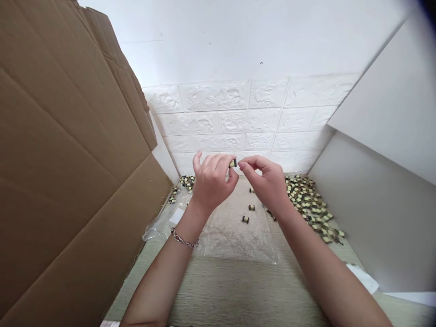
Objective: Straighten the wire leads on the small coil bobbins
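Between the thumb and fingers of my left hand (214,179) is a small transformer coil (232,163), with a pale yellow wrapped middle and black ends with pins. It is held up above the table. My right hand (265,178) is closed in a pinch at the coil's right end, where a thin wire lead seems to run between the fingertips. Below the hands, a few similar coils (245,219) lie apart on a clear plastic bag (235,240). A thin wire sticks up from one of them.
Many more coils are heaped at the right (306,200), with a smaller pile (186,182) at the back left. A cardboard sheet (75,150) walls the left, a grey panel (374,204) the right, a white brick-pattern wall (231,95) the back. White paper (363,277) lies at front right.
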{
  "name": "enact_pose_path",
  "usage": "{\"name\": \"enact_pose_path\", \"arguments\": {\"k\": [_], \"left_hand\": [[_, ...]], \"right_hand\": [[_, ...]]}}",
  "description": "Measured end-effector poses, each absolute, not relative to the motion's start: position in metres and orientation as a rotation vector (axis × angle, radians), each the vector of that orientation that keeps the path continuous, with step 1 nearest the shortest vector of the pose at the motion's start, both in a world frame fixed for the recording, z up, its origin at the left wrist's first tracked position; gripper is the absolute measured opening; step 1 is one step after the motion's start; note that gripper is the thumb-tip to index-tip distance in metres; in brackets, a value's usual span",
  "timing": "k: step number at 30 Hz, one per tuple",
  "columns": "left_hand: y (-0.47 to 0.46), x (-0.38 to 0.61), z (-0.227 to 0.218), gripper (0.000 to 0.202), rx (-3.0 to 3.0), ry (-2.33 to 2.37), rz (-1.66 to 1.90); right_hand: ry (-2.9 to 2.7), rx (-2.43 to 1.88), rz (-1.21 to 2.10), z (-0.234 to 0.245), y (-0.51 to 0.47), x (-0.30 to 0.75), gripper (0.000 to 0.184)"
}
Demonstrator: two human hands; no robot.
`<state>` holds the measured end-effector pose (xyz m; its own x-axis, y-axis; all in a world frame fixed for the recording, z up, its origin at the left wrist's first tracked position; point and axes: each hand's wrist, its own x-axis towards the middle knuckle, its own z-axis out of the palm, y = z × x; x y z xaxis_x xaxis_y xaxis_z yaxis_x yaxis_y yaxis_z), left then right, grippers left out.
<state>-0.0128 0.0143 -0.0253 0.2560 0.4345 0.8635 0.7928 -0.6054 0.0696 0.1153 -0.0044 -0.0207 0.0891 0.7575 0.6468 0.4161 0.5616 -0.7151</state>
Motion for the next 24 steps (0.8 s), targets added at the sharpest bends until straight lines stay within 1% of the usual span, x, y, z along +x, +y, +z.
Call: {"name": "enact_pose_path", "arguments": {"k": [9, 24], "left_hand": [[0.0127, -0.0113, -0.0239, 0.018, -2.159, -1.156, -1.2], [0.0114, -0.0105, -0.0224, 0.015, -2.215, -1.234, -1.205]], "right_hand": [[-1.534, -1.044, 0.358, -0.0219, -0.0036, 0.1152, 0.015], [-1.54, -1.065, 0.331, -0.0233, -0.0023, 0.1155, 0.015]]}}
